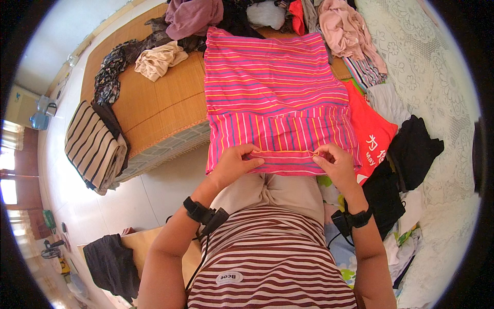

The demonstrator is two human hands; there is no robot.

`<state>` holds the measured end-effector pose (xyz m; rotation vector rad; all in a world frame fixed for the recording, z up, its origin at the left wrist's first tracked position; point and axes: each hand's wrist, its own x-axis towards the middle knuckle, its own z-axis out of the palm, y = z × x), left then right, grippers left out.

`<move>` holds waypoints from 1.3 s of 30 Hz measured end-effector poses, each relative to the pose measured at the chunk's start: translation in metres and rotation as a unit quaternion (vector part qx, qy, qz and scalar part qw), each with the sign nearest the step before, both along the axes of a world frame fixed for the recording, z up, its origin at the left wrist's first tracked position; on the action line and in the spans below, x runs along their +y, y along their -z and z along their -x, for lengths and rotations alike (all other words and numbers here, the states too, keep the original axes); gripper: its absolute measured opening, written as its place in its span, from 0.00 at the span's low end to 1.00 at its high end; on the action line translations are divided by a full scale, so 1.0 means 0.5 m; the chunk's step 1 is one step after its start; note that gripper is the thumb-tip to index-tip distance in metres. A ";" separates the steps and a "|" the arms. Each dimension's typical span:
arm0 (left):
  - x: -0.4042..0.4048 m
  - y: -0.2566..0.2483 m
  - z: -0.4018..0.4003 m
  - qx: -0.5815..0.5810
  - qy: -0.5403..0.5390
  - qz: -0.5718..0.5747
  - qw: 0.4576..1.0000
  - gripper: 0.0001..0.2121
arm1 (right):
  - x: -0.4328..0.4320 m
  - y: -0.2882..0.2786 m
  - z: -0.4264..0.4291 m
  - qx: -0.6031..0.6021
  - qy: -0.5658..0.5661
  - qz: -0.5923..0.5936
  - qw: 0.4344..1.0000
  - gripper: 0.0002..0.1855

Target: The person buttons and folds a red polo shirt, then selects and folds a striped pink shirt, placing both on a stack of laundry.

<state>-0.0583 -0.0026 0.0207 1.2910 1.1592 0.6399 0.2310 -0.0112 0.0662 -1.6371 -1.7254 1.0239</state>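
A pink cloth garment (270, 77) with yellow, blue and white stripes lies spread from my lap over the edge of the bed. Its near band has stripes running lengthwise, and the lower edge is turned up. Along that edge a thin yellow cord (285, 151) runs between my two hands, with a small loop by the right fingers. My left hand (237, 160) pinches the cord's left end between thumb and forefinger. At the other end, my right hand (337, 162) pinches it near the loop. Both hands rest against the cloth.
A woven mat (166, 104) covers the bed ahead. Folded striped clothing (96, 145) sits at its left corner, beside a beige cloth (160, 60). To my right lie a red bag (366, 127) with writing and black clothing (415, 152). Dark cloth (112, 264) drapes a wooden surface behind left.
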 end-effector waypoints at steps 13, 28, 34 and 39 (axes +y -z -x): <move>-0.039 -0.004 0.074 -0.031 0.199 -0.090 0.975 0.13 | -0.086 0.019 -0.067 -0.043 -0.214 -0.024 0.976 0.09; -0.090 0.015 -0.006 0.238 0.234 -0.309 0.891 0.15 | -0.113 0.037 0.020 -0.159 -0.167 -0.152 0.961 0.12; -0.096 0.024 -0.031 0.333 0.227 -0.345 0.848 0.23 | -0.116 0.058 -0.017 -0.093 -0.113 -0.063 0.987 0.08; -0.099 0.035 -0.051 0.364 0.191 -0.332 0.849 0.23 | -0.122 0.052 -0.031 -0.020 -0.092 -0.113 0.989 0.06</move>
